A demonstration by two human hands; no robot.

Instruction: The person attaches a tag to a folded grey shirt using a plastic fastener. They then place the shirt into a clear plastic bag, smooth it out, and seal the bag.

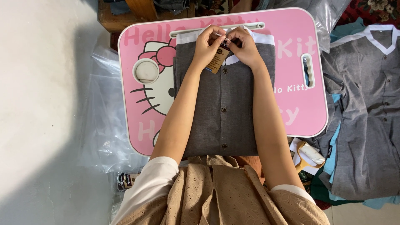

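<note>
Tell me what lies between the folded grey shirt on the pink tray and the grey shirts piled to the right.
In the head view, only a bare strip of the pink tray with its handle slot separates the folded grey shirt from the grey shirt pile.

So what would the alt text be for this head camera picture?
Seen from above, a person's left hand and right hand meet at the white collar of a folded grey buttoned shirt, with a brown paper tag at the fingers. The shirt lies on a pink cartoon-print lap table; more grey shirts are piled beside it.

The folded grey shirt (225,108) at centre frame is matt woven cloth. Its brown tag (218,60) looks like card. The pink lap table (300,112) beneath is smooth, glossy plastic.
</note>
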